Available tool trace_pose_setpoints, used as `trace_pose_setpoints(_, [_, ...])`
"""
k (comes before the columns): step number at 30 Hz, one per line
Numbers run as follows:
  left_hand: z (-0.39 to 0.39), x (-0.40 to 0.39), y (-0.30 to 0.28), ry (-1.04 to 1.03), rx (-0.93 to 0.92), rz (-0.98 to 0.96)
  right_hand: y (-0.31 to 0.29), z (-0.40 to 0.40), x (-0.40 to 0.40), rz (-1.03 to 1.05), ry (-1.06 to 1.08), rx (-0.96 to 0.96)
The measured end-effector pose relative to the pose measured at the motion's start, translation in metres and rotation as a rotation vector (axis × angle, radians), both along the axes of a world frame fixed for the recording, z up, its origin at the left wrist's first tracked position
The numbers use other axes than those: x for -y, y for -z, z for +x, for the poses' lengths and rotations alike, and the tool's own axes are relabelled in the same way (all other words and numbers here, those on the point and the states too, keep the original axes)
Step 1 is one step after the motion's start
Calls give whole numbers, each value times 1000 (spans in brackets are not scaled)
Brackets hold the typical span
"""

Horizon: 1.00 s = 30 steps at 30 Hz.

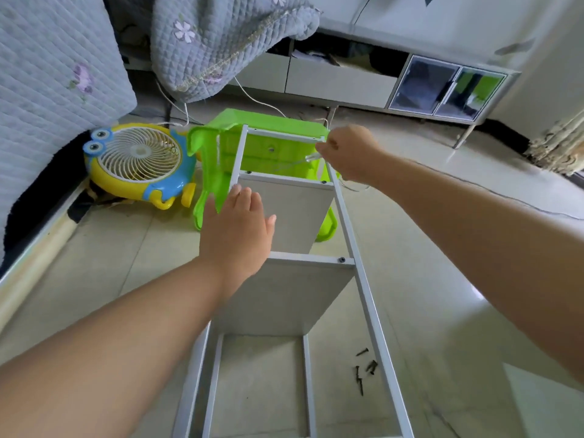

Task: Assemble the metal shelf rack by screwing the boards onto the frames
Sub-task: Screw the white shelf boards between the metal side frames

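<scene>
Shelf rack (pixel 316 267) mid-frame, steadied by flat, spread left hand (pixel 237 229) so right hand (pixel 350 153), fingers clamped on screwdriver (pixel 311 158), can drive upper-corner screw.

Head camera looks steeply down, close above the floor (pixel 442 263).

A pale tiled floor (pixel 442 248) shines with soft daylight. At far left, a grey quilted cover (pixel 47 58) with purple flowers drapes a bed; a second quilt (pixel 221 36) hangs beside it. A yellow-and-blue cartoon fan (pixel 139 159) sits on the floor, near a green plastic stool (pixel 271 147). A low white cabinet (pixel 341 80) with glass doors (pixel 448 86) lines the far wall.
</scene>
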<state>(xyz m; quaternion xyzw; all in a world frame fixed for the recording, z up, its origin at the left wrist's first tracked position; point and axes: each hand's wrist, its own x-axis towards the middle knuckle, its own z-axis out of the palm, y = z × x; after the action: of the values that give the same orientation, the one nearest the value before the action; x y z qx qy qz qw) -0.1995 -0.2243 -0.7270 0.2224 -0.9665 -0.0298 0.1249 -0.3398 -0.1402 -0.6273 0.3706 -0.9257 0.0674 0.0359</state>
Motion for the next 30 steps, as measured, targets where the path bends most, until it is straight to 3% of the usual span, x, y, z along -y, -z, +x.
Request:
trace_pose_setpoints(3, [3, -19, 10, 271, -137, -124, 11, 6, -44, -274, 8, 147])
trace_pose_setpoints(6, [7, -53, 6, 456, 90, -37, 26, 17, -77, -509, -8, 195])
trace_pose_setpoints(10, [8, -65, 10, 563, 83, -26, 37, 20, -107, -665, 32, 258])
trace_pose_setpoints(13, [7, -60, 15, 575, 1, -75, 38, 22, -125, -700, 42, 244])
trace_pose_setpoints(22, [0, -61, 11, 475, 69, 133, 29, 35, -150, -700, 5, 177])
trace_pose_setpoints(25, [4, -54, 14, 438, -54, 32, 27, 39, -151, -623, -81, 109])
trace_pose_setpoints(30, [16, -44, 12, 285, 246, -121, 22, 48, -146, -479, -260, 39])
